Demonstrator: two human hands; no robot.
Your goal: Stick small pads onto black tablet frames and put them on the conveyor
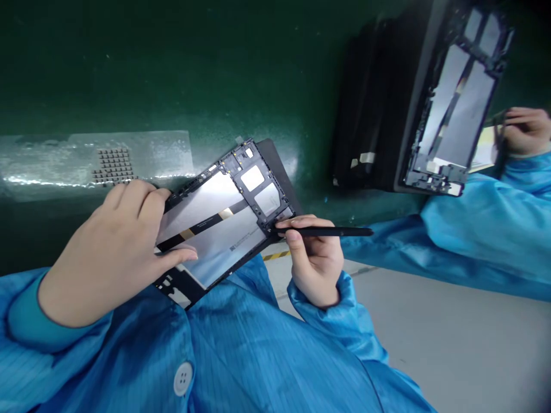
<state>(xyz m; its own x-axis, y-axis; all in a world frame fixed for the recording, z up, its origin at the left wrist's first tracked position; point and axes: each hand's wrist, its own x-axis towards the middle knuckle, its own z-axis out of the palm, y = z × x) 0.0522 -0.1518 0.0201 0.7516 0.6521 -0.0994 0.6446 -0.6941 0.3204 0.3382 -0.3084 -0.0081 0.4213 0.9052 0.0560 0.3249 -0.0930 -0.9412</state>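
My left hand grips the near end of an opened tablet back frame, fingers over its top edge and thumb on its silver panel. The frame is black with silver plates and a black and gold ribbon strip across it. It is held tilted above my lap. My right hand pinches a thin black stick tool, whose tip touches the frame's right edge near the small silver squares.
A dark green bench top lies ahead with a clear plastic sheet and a small grid piece. At the right, a co-worker's hand and blue sleeve hold another tablet frame beside a stack of black frames. Grey floor below.
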